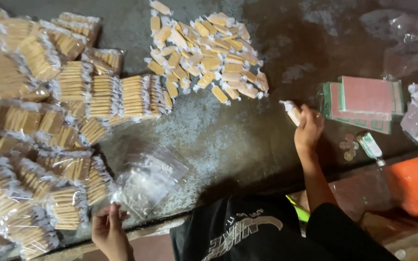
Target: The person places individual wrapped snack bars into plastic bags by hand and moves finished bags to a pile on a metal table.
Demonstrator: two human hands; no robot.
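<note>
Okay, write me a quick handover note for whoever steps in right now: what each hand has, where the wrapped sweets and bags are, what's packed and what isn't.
Left hand: at the near edge, fingers on an empty clear bag lying flat.
Right hand: closed on one wrapped sweet, held over the surface.
Done: filled bags piled along the left side.
Left: a loose heap of wrapped sweets at top centre, not yet bagged.
Also at right: pink-and-green packets, some coins.
</note>
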